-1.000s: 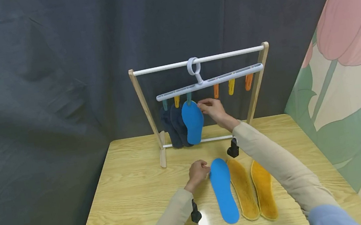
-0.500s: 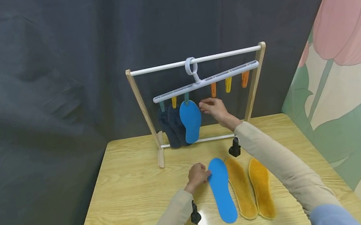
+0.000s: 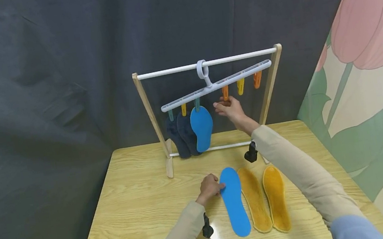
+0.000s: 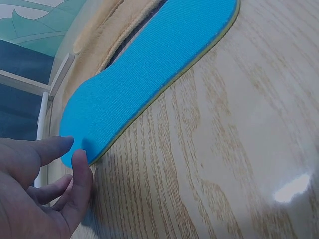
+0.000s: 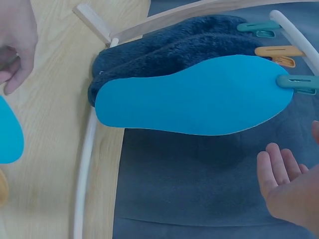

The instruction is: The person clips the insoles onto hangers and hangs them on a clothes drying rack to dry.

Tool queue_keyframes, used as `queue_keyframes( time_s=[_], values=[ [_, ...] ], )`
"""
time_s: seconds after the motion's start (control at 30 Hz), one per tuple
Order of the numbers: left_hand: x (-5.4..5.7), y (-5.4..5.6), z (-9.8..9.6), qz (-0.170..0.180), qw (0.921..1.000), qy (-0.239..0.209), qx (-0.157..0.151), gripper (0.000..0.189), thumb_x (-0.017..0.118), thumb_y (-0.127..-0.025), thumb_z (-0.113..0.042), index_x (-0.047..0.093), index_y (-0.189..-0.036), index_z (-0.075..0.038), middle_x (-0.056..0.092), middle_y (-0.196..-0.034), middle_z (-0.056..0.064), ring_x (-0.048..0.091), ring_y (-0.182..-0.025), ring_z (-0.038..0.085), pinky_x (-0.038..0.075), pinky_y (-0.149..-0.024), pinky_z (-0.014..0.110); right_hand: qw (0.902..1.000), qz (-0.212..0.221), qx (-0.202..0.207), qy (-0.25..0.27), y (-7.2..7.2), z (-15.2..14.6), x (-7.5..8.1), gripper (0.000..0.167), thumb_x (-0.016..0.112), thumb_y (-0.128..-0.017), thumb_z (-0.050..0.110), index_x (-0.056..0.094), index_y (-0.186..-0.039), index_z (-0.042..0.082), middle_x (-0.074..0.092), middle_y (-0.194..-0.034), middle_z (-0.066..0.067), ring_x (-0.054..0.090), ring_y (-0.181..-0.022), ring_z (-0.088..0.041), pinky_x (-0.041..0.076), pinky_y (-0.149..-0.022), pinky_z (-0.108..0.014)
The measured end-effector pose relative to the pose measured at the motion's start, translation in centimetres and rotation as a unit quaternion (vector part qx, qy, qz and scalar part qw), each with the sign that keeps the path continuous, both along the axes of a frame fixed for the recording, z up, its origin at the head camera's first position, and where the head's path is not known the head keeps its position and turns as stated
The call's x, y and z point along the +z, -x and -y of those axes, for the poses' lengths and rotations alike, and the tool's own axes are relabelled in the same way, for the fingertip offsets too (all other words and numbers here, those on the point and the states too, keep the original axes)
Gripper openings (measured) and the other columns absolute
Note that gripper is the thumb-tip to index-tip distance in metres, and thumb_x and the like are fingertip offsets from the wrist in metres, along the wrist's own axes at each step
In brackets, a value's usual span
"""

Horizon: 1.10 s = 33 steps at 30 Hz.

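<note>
My left hand (image 3: 210,187) is at the far left edge of a blue insole (image 3: 235,203) lying on the table. In the left wrist view its thumb is over the blue face and a fingertip (image 4: 79,157) is by the edge, without a visible grip. My right hand (image 3: 232,109) is raised just below an orange clip (image 3: 225,91) on the hanger (image 3: 216,86); its fingers (image 5: 279,167) are extended in the right wrist view, where that clip is out of frame. Left of it, a blue insole (image 3: 202,128) hangs from a teal clip (image 3: 197,104).
Two dark fuzzy insoles (image 3: 187,134) hang at the hanger's left, its lower end. A yellow clip (image 3: 240,86) and another orange clip (image 3: 257,79) hang at right. Two tan fuzzy insoles (image 3: 276,199) lie on the table. A wood-ended rack (image 3: 149,109) carries the hanger.
My right hand has left the hanging blue insole's edge and moved right and up to the orange clip. The hanger tilts more, right end higher. My left hand has moved slightly onto the lying insole's edge.
</note>
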<state>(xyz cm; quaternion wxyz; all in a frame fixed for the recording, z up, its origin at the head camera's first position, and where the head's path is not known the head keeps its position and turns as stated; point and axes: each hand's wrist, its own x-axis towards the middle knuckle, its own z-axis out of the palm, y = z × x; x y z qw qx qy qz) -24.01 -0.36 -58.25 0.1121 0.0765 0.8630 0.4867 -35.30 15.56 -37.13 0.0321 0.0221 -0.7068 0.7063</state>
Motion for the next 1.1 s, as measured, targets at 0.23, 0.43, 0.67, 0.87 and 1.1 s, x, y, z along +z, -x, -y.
queue_keyframes(
  time_s=[0.23,0.43,0.67,0.87,1.1],
  values=[
    [0.2,-0.4,0.0,0.018,0.9998,-0.004,-0.011,0.027,0.072,-0.09,-0.006,0.049,-0.078,-0.009,0.046,-0.052,0.0,0.059,-0.051,0.028,0.039,-0.052,0.025,0.9999,-0.013,-0.001,-0.004,0.2,-0.5,0.2,0.051,0.06,-0.1,0.013,0.037,-0.14,-0.008,0.053,-0.132,-0.026,0.061,-0.104,-0.027,0.045,-0.102,-0.045],
    [0.3,-0.6,-0.1,0.029,0.9995,-0.001,-0.013,0.029,0.074,-0.089,-0.007,0.06,-0.111,0.007,0.056,-0.06,0.007,0.064,-0.058,0.032,0.049,-0.059,0.03,0.9996,-0.027,0.001,-0.001,0.1,-1.1,0.6,0.051,0.061,-0.099,0.015,0.038,-0.139,-0.009,0.054,-0.127,-0.027,0.063,-0.1,-0.027,0.045,-0.102,-0.047],
    [0.1,-0.4,-0.4,0.023,0.9996,0.011,-0.009,0.032,0.077,-0.086,-0.009,0.061,-0.11,0.005,0.057,-0.06,0.006,0.061,-0.051,0.024,0.049,-0.06,0.03,0.9994,-0.032,0.009,0.011,0.1,-1.6,1.3,0.056,0.061,-0.099,0.016,0.034,-0.141,-0.011,0.05,-0.13,-0.033,0.065,-0.089,-0.016,0.043,-0.102,-0.048],
    [-0.3,-0.3,-0.4,0.002,0.9995,0.029,-0.014,0.033,0.079,-0.085,-0.01,0.062,-0.108,0.006,0.055,-0.055,0.003,0.057,-0.046,0.018,0.05,-0.066,0.031,0.9994,-0.031,0.017,0.0,0.2,-1.8,1.4,0.061,0.06,-0.1,0.017,0.03,-0.146,-0.01,0.049,-0.132,-0.031,0.064,-0.084,-0.009,0.047,-0.1,-0.043],
    [0.0,-0.4,-0.5,-0.027,0.9985,0.047,-0.013,0.034,0.081,-0.083,-0.01,0.064,-0.105,0.007,0.053,-0.055,0.003,0.057,-0.046,0.018,0.052,-0.071,0.039,0.9994,-0.031,0.018,-0.003,0.2,-2.1,1.4,0.066,0.061,-0.1,0.021,0.027,-0.149,-0.007,0.048,-0.136,-0.028,0.06,-0.109,-0.034,0.049,-0.098,-0.038]
  ],
)
